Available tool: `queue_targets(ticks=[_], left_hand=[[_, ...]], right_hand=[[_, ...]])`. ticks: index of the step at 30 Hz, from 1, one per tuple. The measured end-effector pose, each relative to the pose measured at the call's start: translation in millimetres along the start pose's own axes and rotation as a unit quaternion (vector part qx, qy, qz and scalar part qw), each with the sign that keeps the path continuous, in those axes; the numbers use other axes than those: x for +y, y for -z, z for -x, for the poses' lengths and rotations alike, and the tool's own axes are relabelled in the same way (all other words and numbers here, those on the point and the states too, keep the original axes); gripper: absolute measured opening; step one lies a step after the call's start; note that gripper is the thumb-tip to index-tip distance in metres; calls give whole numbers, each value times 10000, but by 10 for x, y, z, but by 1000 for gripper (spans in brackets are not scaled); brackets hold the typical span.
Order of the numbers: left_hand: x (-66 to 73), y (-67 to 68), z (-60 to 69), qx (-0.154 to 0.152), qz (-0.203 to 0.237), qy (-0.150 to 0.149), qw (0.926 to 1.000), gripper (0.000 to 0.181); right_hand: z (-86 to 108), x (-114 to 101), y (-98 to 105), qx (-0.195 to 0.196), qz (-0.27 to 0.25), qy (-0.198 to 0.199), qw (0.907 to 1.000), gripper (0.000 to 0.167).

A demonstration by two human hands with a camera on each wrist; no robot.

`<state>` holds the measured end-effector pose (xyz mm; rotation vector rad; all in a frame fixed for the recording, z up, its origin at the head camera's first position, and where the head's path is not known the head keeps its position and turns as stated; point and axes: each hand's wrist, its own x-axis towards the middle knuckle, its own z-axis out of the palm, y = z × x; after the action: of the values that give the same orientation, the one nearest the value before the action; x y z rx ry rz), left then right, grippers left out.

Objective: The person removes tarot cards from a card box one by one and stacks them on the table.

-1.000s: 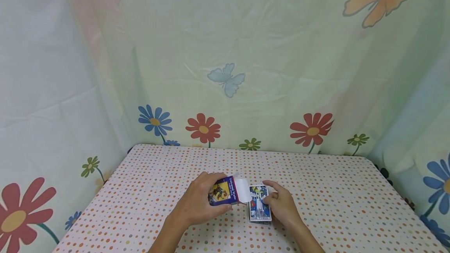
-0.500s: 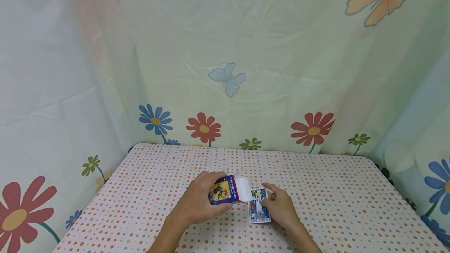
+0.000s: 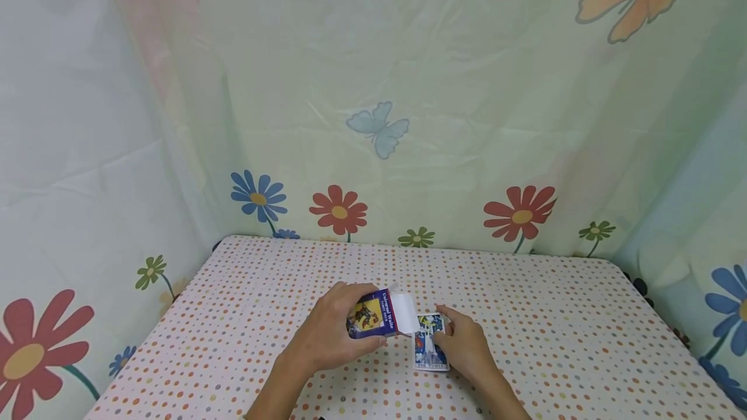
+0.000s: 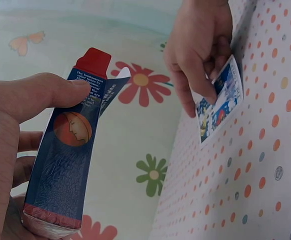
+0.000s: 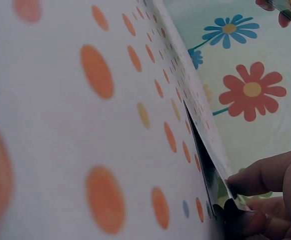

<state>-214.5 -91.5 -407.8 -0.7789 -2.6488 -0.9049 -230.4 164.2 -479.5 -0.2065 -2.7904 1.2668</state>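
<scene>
My left hand [image 3: 329, 332] grips a blue tarot deck box [image 3: 367, 319] with its thumb and fingers, above the table. The box's white end flap [image 3: 406, 314] stands open towards the right. In the left wrist view the thumb presses the narrow side of the box [image 4: 60, 170]. My right hand [image 3: 467, 345] pinches the right side of a tarot card [image 3: 430, 360] marked "The Tower", thumb on its face. In the right wrist view the card's edge [image 5: 210, 145] is tilted up slightly off the table, with fingers under it. What lies inside the box is hidden.
A polka-dot cloth covers the table [image 3: 280, 277]. Behind it hangs a pale curtain [image 3: 280, 83] with printed flowers and butterflies. A small dark object [image 3: 321, 418] shows at the bottom edge of the head view.
The Tower card has slid slightly towards me with my right hand, and the edge that showed beneath it no longer shows. My left hand and the box have hardly moved.
</scene>
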Motion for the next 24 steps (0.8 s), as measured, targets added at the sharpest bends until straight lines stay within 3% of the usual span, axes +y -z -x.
queue_targets(ticks=[12,24], left_hand=[[19,-1,10,-5,-44,-6,10000,72],[12,8,5,18,0,-17,10000,73]], right_hand=[[25,-3,14,15,639,151,9978,58],[23,5,9,-42,620,39,9981,57]])
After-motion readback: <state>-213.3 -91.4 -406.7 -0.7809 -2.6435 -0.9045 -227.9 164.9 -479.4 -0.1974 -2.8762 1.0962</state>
